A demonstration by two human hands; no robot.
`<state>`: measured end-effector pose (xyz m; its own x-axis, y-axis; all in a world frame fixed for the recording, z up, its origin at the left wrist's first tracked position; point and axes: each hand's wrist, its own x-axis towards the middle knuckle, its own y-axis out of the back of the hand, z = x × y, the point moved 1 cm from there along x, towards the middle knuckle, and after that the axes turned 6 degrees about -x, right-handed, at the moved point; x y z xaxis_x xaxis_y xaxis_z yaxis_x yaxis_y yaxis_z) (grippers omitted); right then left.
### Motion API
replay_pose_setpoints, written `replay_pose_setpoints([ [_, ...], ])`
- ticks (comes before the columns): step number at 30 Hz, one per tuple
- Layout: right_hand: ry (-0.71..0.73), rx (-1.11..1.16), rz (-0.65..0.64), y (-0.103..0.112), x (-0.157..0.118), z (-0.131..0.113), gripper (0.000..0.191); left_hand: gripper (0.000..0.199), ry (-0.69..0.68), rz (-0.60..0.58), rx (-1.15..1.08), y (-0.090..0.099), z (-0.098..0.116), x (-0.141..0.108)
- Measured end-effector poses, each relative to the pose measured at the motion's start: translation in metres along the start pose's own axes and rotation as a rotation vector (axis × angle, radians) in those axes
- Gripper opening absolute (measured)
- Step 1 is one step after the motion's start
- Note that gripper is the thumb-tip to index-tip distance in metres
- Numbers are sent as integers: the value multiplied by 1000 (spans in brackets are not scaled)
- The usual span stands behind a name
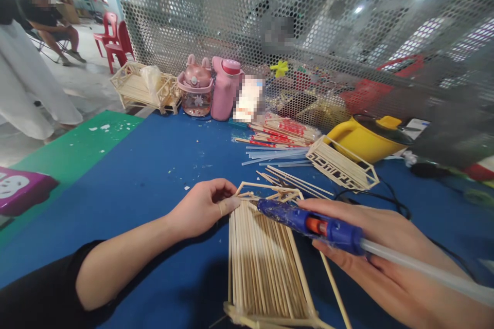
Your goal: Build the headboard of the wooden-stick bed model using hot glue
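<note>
On the blue table, a frame of thin wooden sticks [266, 262] lies in front of me, its sticks side by side like a slatted bed. My left hand [206, 205] pinches the far left corner of this frame between thumb and fingers. In my right hand [389, 252] is a blue hot glue gun [309, 221], with a long clear glue stick [417, 262] coming out of its back. The gun's nozzle points left, at the far end of the frame close to my left thumb. The right fingers are partly hidden behind the gun.
Beyond the frame lie loose sticks [297, 180], clear glue sticks [274, 156] and red-wrapped stick packs [285, 131]. A small stick model [343, 164] leans by a yellow pot [358, 136]. Pink bottles [226, 90] and another stick model [142, 87] stand along the mesh screen [216, 15].
</note>
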<state>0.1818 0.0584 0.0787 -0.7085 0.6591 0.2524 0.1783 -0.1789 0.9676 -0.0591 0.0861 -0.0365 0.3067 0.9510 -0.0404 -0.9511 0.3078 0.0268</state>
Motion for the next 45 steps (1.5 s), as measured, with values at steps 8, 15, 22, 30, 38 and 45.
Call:
replay_pose_setpoints([
  [8,-65,27,26,-3,4,-1,39,19,2,-4,-41,0,1,-1],
  [15,-56,13,-9,-3,9,-2,39,20,-1,-4,-46,0,1,0],
  [22,-28,-42,14,-5,6,-1,37,20,-6,-4,-43,0,1,0],
  [30,-46,-11,-6,-8,6,2,39,20,6,-1,-41,-1,2,0],
  [38,-103,-24,-24,-5,2,4,39,19,2,-9,-40,0,-1,0],
  [45,-90,-14,31,1,-6,7,40,19,2,-6,-32,0,0,0],
])
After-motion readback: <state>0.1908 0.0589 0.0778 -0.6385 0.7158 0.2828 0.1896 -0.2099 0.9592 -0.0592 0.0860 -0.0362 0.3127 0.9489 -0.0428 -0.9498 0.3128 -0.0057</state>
